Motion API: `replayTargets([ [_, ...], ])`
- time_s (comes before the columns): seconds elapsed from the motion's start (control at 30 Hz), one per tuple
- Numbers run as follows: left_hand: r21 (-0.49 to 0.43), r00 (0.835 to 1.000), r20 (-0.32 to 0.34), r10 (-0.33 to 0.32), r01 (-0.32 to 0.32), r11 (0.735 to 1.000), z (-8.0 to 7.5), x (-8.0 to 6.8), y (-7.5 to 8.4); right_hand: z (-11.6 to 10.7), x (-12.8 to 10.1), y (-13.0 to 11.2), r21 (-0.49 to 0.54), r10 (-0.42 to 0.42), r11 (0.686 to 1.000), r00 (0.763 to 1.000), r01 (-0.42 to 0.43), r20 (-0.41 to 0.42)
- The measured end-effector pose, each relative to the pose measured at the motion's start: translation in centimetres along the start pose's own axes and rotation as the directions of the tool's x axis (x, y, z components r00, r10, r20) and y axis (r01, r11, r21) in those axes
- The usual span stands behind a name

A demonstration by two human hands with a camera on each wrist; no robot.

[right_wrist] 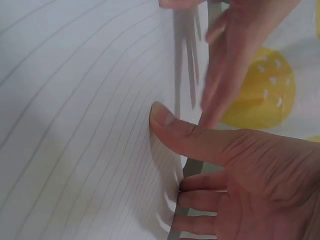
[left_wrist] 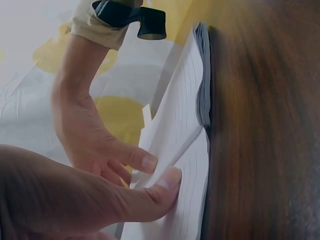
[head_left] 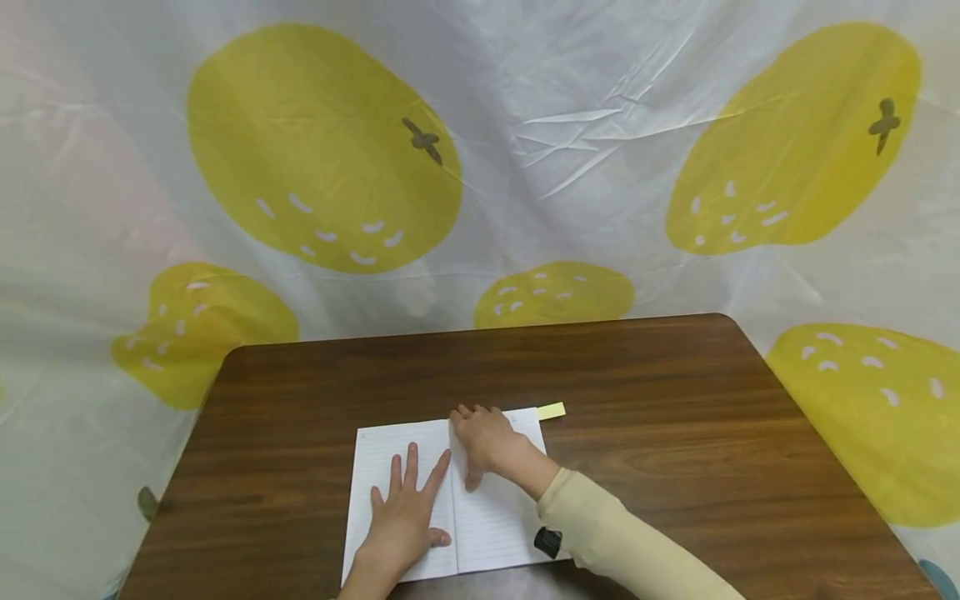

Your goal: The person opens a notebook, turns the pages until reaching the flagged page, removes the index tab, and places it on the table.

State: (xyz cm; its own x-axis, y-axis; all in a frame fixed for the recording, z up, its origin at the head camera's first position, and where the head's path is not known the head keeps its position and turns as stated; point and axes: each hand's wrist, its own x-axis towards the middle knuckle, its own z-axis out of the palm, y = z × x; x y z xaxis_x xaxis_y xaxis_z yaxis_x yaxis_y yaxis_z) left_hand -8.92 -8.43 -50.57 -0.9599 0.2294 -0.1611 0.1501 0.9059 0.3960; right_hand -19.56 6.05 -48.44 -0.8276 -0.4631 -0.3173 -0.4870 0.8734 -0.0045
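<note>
A lined notebook [head_left: 498, 529] lies spread at the front of the table, its pages bare of writing apart from the printed lines. On the left page rests my left hand [head_left: 405, 517], fingers fanned out and thumb toward the centre fold. My right hand [head_left: 489, 442] presses on the right page beside the fold, close to the top edge. In the right wrist view, the thumb of the right hand [right_wrist: 240, 165] touches the page with its fingers extended. Up close in the left wrist view, the left thumb [left_wrist: 150, 197] sits near the fold. A yellow sticky tab [head_left: 552, 411] sticks out past the top right.
The brown wood-grain table [head_left: 675, 433] extends behind and to both sides of the notebook. A white cloth [head_left: 555, 167] printed with yellow fruit hangs beyond its back edge. A black wrist camera [head_left: 548, 542] sits at the right sleeve, over the notebook's lower right corner.
</note>
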Motion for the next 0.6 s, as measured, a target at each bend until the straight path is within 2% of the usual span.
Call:
replayTargets([
  [0.13,-0.048,0.998,0.054,-0.013,0.015,0.999,-0.2,0.1,-0.3,0.0,-0.3,-0.3,-0.039,-0.002,0.999,0.999,0.001,-0.036],
  [0.27,-0.066,0.998,0.059,-0.01,0.014,0.998,-0.5,0.1,-0.4,0.0,-0.6,-0.7,-0.076,-0.005,0.997,0.998,0.0,-0.063],
  [0.6,-0.084,0.999,0.043,0.001,0.003,0.996,-0.4,0.1,-0.5,0.8,-2.3,0.5,0.012,0.0,1.0,0.993,0.001,-0.115],
])
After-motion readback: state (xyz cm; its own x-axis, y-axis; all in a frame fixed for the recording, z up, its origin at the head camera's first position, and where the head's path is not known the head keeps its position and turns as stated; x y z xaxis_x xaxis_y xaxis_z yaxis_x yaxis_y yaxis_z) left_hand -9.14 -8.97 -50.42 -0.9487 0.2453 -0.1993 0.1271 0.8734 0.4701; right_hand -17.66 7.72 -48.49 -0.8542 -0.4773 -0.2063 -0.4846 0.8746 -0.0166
